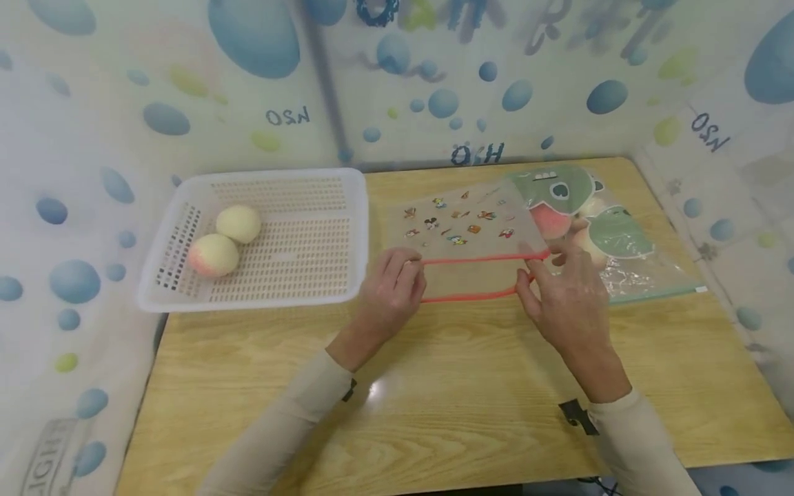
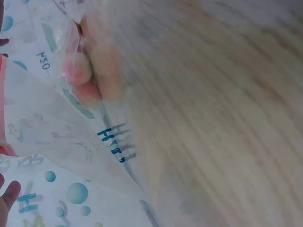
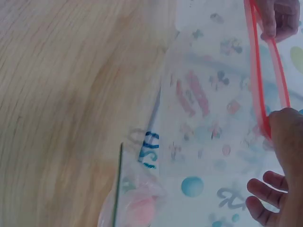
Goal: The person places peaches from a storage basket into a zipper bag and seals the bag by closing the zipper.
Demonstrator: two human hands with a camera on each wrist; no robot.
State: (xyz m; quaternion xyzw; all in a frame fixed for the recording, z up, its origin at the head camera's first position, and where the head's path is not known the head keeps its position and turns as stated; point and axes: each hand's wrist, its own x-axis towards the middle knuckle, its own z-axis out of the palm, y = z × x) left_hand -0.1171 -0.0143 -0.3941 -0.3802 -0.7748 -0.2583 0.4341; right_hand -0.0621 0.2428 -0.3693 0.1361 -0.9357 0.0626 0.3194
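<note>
A frosted zip bag [image 1: 462, 220] with small cartoon prints lies between the hands, its red-edged mouth toward the person and spread apart. At the mouth's left end, the left hand [image 1: 393, 281] pinches the edge. My right hand [image 1: 571, 300] holds the right end, thumb and fingers parting the two red strips [image 3: 258, 71]. No peach shows inside this bag. Beside the right hand lies a clear zip bag [image 1: 657, 272] with green cartoon shapes, holding several peaches [image 1: 550, 222]. In the left wrist view the frosted bag [image 2: 47, 123] appears at the left.
A white plastic basket [image 1: 358, 234] stands at the left of the wooden table [image 1: 397, 441] with two peaches [image 1: 214, 255] in its left part. A wall covering with blue dots [image 1: 443, 103] rises behind the table and along both sides.
</note>
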